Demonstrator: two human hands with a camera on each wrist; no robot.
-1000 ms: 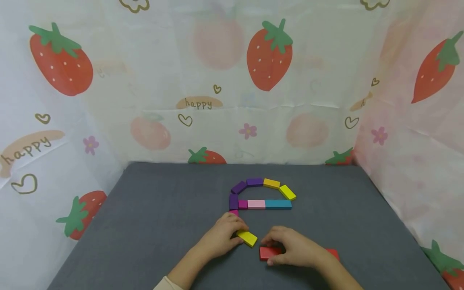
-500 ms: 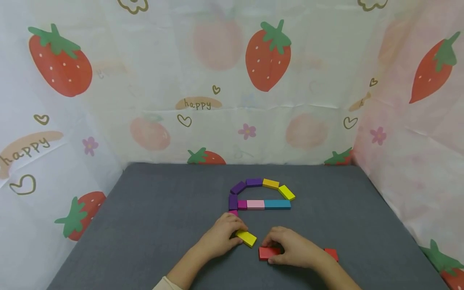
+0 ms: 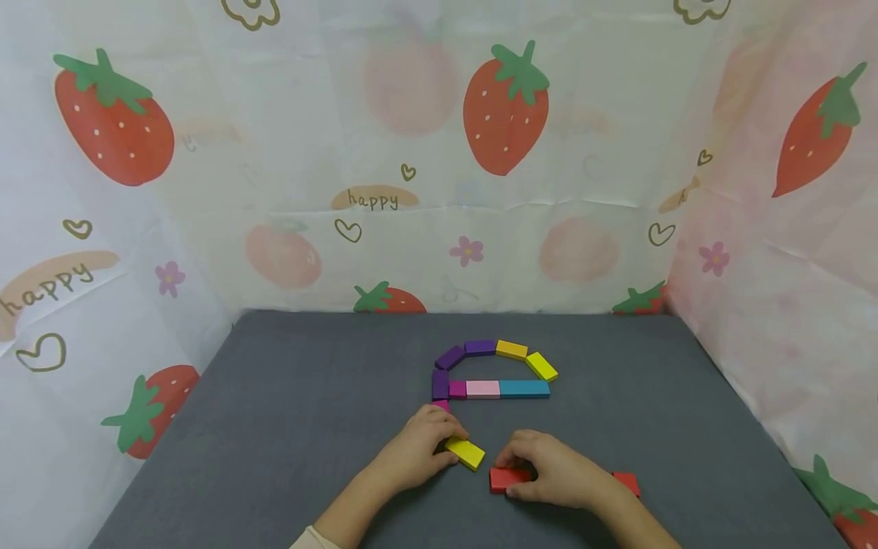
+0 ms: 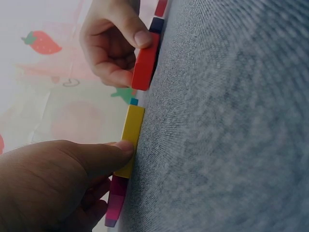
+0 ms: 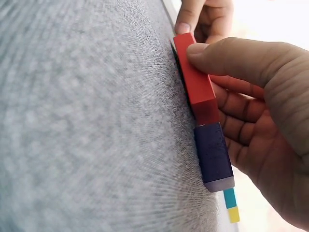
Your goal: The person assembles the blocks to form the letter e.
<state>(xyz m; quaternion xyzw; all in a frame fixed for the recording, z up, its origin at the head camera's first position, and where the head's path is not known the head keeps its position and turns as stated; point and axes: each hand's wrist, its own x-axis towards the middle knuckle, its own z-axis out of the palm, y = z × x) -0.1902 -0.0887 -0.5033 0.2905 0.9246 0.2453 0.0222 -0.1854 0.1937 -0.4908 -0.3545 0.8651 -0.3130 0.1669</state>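
My left hand [image 3: 421, 450] pinches a yellow block [image 3: 468, 454] near the lower end of a curve of coloured blocks; in the left wrist view the thumb lies along the yellow block [image 4: 133, 123]. My right hand [image 3: 559, 471] pinches a red block [image 3: 506, 480] between thumb and fingers, just right of the yellow one. Close to that red block's end, a dark purple block [image 5: 212, 152] shows in the right wrist view; the right hand hides it from the head camera. A magenta block [image 3: 441, 405] peeks out above the left hand's fingers.
Purple blocks [image 3: 480, 348], an orange-yellow block [image 3: 511, 349] and a yellow block [image 3: 542, 366] form an arch. Below it runs a row with a pink block [image 3: 483, 390] and a blue block [image 3: 524, 390]. Another red block [image 3: 626, 483] lies beside the right wrist on the grey cloth [image 3: 309, 396].
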